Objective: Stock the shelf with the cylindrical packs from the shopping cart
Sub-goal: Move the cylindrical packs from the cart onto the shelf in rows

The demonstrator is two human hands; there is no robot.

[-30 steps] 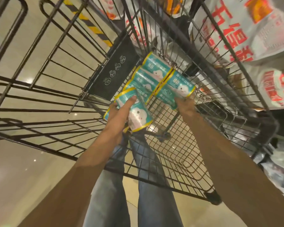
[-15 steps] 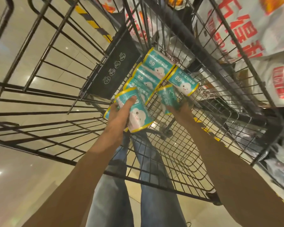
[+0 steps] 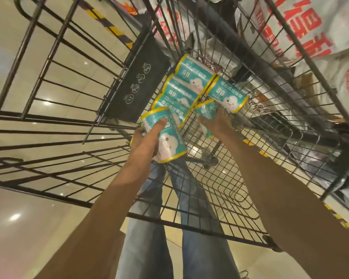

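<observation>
Several teal cylindrical packs with yellow rims and a cloud face lie in the black wire shopping cart (image 3: 73, 109). My left hand (image 3: 147, 137) grips one pack (image 3: 167, 137) lifted just above the cart floor. My right hand (image 3: 217, 121) grips a second pack (image 3: 204, 109) by its end, its body partly hidden under my fingers. Behind them three more packs lie side by side: one (image 3: 193, 72) at the back, one (image 3: 181, 91) below it, and one (image 3: 227, 95) to the right.
A black child-seat flap (image 3: 137, 85) with white icons stands on the cart's far wall. White bags with red lettering (image 3: 302, 27) hang beyond the cart's right side. My jeans-clad legs (image 3: 169, 218) show through the mesh floor. Yellow-black floor tape (image 3: 109, 25) runs at the top.
My right hand has closed round a pack and lifted its near end up from the row. My left hand keeps hold of its pack, hardly moved.
</observation>
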